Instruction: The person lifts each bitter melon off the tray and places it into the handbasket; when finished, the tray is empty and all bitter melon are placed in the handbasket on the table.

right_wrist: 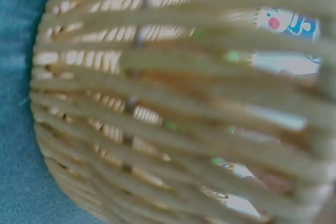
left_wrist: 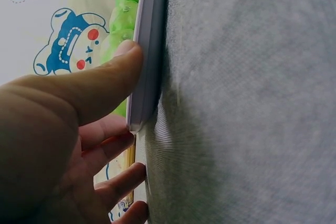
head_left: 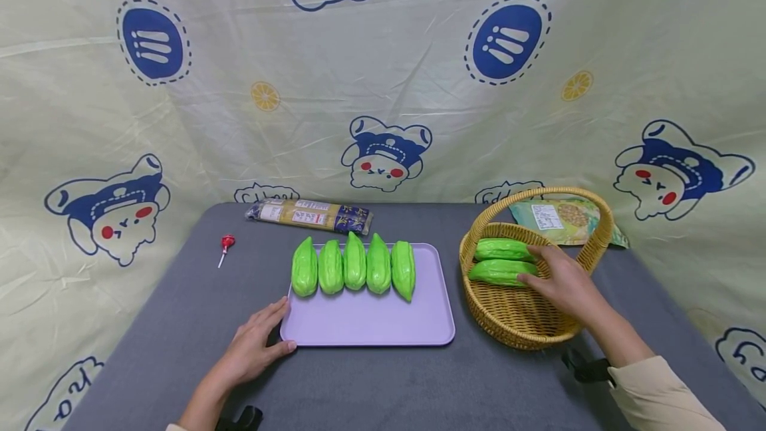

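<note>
Inside the wicker basket (head_left: 505, 332): 2 green gourds (head_left: 499, 272), right hand (head_left: 565, 283) at their ends, grip indeterminable; apparent step, pickup or placement, next calling for firm pinch or clean release. Alongside: lilac tray (head_left: 371, 323), 5 matching gourds (head_left: 355, 265), left hand (head_left: 254, 344) relaxed against corner.

No readable text, labels (head_left: 309, 217) on long packet (head_left: 332, 217) and green packet (head_left: 573, 221) too small

Printed backdrop (head_left: 413, 92) behind grey tabletop (head_left: 371, 391)

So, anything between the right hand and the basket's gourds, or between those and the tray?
Nothing visible separates the right hand from the gourds; the basket's left wall stands between those and the tray.
</note>
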A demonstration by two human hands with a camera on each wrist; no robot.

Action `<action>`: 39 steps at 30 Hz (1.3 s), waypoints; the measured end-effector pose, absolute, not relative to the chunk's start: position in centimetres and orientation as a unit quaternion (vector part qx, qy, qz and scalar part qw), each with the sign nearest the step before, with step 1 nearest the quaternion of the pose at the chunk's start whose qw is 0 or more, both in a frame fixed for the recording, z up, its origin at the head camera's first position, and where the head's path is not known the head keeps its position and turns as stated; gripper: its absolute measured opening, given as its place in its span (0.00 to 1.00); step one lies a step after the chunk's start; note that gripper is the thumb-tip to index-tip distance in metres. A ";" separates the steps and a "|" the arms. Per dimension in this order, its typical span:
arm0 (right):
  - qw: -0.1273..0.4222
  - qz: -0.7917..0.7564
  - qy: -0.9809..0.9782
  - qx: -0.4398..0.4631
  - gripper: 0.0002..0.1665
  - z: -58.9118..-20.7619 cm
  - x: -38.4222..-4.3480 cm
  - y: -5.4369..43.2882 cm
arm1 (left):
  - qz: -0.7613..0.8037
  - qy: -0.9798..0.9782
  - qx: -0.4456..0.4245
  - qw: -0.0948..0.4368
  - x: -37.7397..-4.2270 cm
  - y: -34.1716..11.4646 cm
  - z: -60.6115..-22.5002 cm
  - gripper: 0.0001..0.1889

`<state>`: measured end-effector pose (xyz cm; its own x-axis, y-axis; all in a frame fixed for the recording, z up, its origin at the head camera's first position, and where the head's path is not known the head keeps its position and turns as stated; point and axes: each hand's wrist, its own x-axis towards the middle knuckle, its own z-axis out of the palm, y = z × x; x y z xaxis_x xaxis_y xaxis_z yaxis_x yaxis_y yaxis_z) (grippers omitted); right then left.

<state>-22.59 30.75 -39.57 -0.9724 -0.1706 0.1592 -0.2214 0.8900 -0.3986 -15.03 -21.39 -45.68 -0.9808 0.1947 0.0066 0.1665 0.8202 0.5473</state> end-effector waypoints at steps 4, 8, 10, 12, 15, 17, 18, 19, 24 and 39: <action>0.080 0.217 -0.967 0.110 0.39 -39.0 -21.7 30.2 | 0.284 0.954 0.094 0.030 -15.0 -21.4 -45.6 0.38; 0.110 0.224 -0.959 0.130 0.37 -38.6 -20.8 29.4 | 0.284 0.954 0.091 0.036 -15.0 -21.4 -45.6 0.38; 0.127 0.226 -0.955 0.142 0.36 -38.5 -20.3 29.0 | 0.285 0.954 0.090 0.038 -15.0 -21.4 -45.6 0.38; 0.140 0.226 -0.952 0.150 0.36 -38.4 -19.9 28.5 | 0.285 0.954 0.089 0.038 -15.0 -21.4 -45.6 0.38; 0.152 0.227 -0.949 0.157 0.35 -38.3 -19.3 27.8 | 0.287 0.953 0.089 0.036 -15.0 -21.4 -45.6 0.38; 0.157 0.231 -0.947 0.161 0.35 -38.2 -18.9 27.3 | 0.287 0.953 0.089 0.036 -15.0 -21.4 -45.7 0.38; 0.161 0.236 -0.944 0.165 0.35 -38.2 -18.7 27.1 | 0.287 0.953 0.088 0.035 -15.0 -21.4 -45.7 0.38; 0.166 0.238 -0.942 0.168 0.35 -38.1 -18.5 26.8 | 0.288 0.953 0.088 0.035 -15.0 -21.4 -45.7 0.38; 0.195 0.250 -0.929 0.189 0.35 -37.9 -17.6 25.6 | 0.290 0.952 0.088 0.034 -15.0 -21.3 -45.7 0.38; 0.239 0.243 -0.905 0.253 0.35 -38.9 -16.1 21.1 | 0.289 0.952 0.092 0.034 -15.0 -21.4 -45.7 0.38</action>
